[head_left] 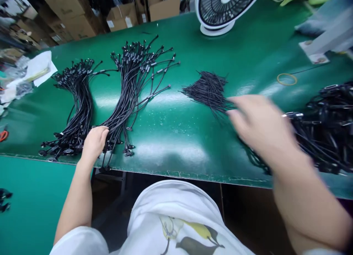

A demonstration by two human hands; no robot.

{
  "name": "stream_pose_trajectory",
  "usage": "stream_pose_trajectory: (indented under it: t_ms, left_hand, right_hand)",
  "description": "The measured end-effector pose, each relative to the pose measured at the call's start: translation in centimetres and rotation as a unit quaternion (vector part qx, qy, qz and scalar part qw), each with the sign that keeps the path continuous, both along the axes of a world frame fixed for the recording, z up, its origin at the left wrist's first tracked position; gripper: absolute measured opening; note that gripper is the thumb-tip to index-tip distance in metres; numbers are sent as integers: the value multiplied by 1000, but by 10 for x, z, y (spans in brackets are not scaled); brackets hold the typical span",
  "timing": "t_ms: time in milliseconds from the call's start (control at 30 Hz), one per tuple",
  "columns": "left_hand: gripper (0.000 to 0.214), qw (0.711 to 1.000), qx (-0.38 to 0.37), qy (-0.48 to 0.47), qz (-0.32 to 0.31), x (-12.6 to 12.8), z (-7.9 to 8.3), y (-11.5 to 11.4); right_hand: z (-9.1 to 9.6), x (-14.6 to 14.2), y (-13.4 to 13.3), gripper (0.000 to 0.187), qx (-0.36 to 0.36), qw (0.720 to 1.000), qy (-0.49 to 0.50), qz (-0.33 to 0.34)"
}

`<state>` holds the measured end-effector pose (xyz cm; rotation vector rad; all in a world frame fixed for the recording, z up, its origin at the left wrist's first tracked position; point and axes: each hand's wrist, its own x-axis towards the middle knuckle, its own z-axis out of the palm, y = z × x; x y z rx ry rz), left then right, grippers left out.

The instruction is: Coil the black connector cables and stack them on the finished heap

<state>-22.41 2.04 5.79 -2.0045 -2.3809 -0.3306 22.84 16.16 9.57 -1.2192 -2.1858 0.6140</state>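
My left hand (94, 141) is closed at the lower end of a bundle of black cables (125, 95), near the table's front edge; the cable parts under its fingers are hidden. This bundle's upper ends fan out, with small grey sleeves and connectors. Just left of it lies a second bundle of black cables (82, 96). My right hand (259, 124), slightly blurred, reaches to the right edge of a pile of short thin black ties (208, 89). Its thumb and forefinger are apart, their tips at the tie ends.
A heap of black cables (328, 133) lies at the right of the green table (171, 137). At the back stands a white fan (217, 28). A yellow rubber band (286, 79) lies near a metal bracket (314, 52). Orange-handled scissors (3, 135) show at far left.
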Motion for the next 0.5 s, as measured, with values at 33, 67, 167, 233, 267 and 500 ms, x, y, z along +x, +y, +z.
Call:
stream_pose_trajectory:
  t_ms: [33, 67, 167, 233, 267, 500]
  left_hand:
    - [32, 1000, -3, -11, -7, 0, -2, -1]
    - [32, 1000, 12, -15, -8, 2, -2, -2]
    - [31, 995, 101, -26, -5, 14, 4, -8]
    - [28, 985, 166, -42, -6, 19, 13, -14]
    - [26, 981, 189, -52, -10, 20, 18, -17]
    - [27, 986, 95, -134, 37, -18, 21, -31]
  right_hand:
    - [-7, -31, 4, 24, 41, 997, -47, 53]
    - [-14, -66, 7, 28, 61, 990, -78, 99]
    - [-31, -181, 9, 51, 144, 950, -72, 266]
    - [-36, -243, 11, 49, 200, 924, -83, 316]
    - [-34, -266, 13, 37, 202, 913, -112, 336]
    - [81, -254, 47, 31, 289, 938, 21, 193]
